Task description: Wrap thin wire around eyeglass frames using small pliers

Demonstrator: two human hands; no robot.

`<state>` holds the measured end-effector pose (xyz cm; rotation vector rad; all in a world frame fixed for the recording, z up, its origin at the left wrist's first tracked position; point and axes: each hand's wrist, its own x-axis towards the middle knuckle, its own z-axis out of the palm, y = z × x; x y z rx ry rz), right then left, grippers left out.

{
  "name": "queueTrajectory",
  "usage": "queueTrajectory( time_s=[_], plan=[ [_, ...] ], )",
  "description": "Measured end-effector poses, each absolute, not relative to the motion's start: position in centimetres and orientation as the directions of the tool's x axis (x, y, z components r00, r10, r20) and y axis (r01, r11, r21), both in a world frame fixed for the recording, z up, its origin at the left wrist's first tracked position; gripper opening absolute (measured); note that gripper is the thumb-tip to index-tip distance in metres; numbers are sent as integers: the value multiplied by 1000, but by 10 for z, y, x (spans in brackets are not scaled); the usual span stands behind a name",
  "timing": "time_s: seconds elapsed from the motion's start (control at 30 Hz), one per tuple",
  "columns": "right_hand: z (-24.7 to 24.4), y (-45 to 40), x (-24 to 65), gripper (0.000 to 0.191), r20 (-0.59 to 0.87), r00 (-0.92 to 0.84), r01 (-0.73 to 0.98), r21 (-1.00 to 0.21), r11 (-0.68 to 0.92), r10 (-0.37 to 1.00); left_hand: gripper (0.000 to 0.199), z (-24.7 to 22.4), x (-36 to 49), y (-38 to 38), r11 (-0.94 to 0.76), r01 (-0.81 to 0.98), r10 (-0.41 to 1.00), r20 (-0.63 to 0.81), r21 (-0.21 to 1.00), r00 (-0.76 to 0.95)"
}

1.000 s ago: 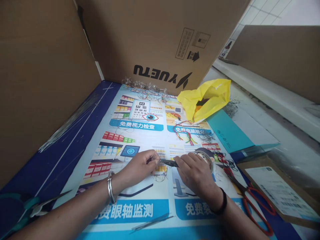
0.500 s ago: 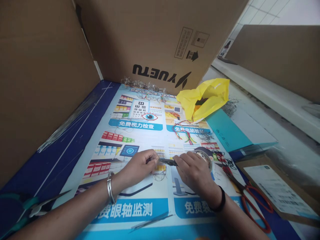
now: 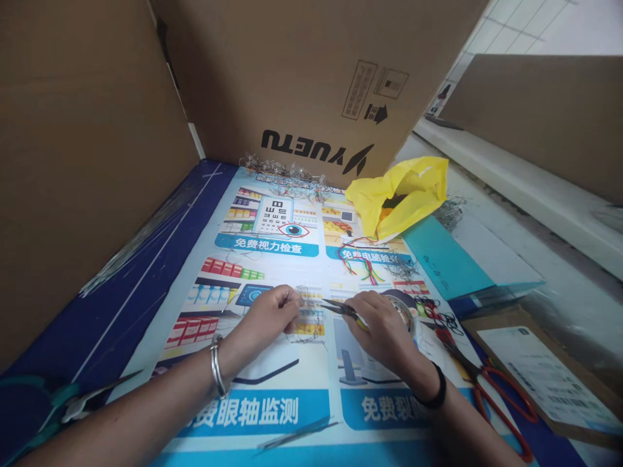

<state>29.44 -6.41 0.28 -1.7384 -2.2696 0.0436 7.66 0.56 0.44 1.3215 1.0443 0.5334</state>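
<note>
My right hand [image 3: 382, 327] is wrapped round a pair of long-nose pliers [image 3: 341, 307], whose dark jaws point left and stand slightly apart. A bit of yellow handle shows beneath my fingers. My left hand [image 3: 277, 314] is closed in a pinch on a thin bent wire [image 3: 307, 338], which loops out between the two hands. The plier tips are close to the wire; whether they touch it I cannot tell. Behind my right hand lies a round spool or tape roll [image 3: 403, 308], partly hidden. Straight wire lengths [image 3: 296, 434] rest near the front.
Cardboard walls [image 3: 311, 78] stand at the back and left. A yellow bag [image 3: 413, 194], coloured cords [image 3: 367, 266] and black loops [image 3: 440, 311] lie to the right. Red-handled scissors [image 3: 506, 395] are by my right forearm, green-handled scissors [image 3: 63, 402] at front left. Tangled wire pieces [image 3: 287, 175] line the back.
The pliers have moved back to the right from my left fingers, and their jaws have parted. My left hand has shifted slightly left, still pinching the wire.
</note>
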Motion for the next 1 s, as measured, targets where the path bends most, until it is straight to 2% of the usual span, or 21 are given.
queueTrajectory(
  time_s=[0.23,0.53,0.8,1.0],
  plan=[
    [3,-64,301,16,185,-263,934,-197,298,947,10,5,76,6,271,185,818,-327,945,474],
    [1,-62,298,16,191,-296,948,-59,312,936,15,6,77,4,322,129,798,-342,938,496],
    [9,-62,294,10,196,-354,930,178,322,915,17,4,77,5,326,139,793,-351,935,499],
    [9,-63,291,12,267,-366,925,207,318,891,16,4,77,5,328,154,784,-360,932,506]
  ],
)
